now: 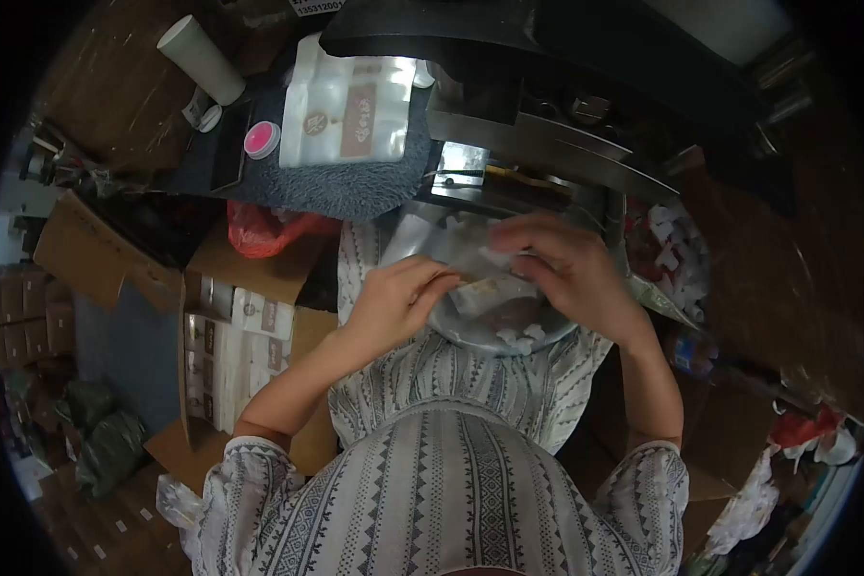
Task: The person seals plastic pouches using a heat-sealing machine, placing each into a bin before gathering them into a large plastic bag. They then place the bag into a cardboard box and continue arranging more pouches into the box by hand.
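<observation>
Person's left hand (401, 293): thumb and forefinger drawn together in a narrow pinch, apparently on the left edge of a pale packet (482, 296), translucent with a yellowish patch. Right hand (571, 269): motion-blurred; fingers curled, thumb standing a little off the forefinger; whether anything is held between them cannot be told.

Position: packet lies between the two hands, above a metal bowl (472, 335) in the person's lap. Small white pieces (520, 339) sit in the bowl, near its body-side rim (shapes too blurred to identify).

Handling, judged by look only: packet probably very light, thin-walled and limp, its shiny film likely slippery under dry fingers. Folding or creasing seems a likelier fault than breakage; contents not legible. Best hold: a flat fingertip pinch at the edge or a corner, clear of the patch, with the opposite edge steadied by the other hand.

Beyond the bowl: a printed white pouch (341, 139) on a blue-grey towel (355, 188), with a pink-topped jar (262, 140) just beside it.
</observation>
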